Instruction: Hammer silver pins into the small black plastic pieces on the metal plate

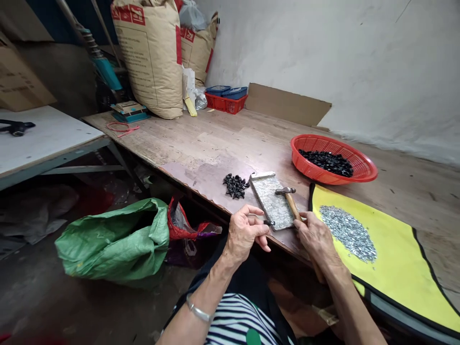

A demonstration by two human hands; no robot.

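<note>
My left hand (248,232) pinches a small black part (269,223) between thumb and fingers, at the near edge of a worn metal plate (268,194). In my right hand (316,235) is a hammer (287,192), gripped by its wooden handle, with the steel head above the plate. Just left of the plate lies a small pile of black parts (235,186) on the table. To the right of my right hand, many tiny silvery metal pieces (348,233) are spread on a yellow cloth (391,254) with black edging.
A red plastic basket (370,171) of black parts stands behind the cloth. Below the table's left edge sits an open green sack (115,244) beside a red bag (179,223). Large paper sacks (151,62), a red crate (224,103) and cardboard (287,104) line the back.
</note>
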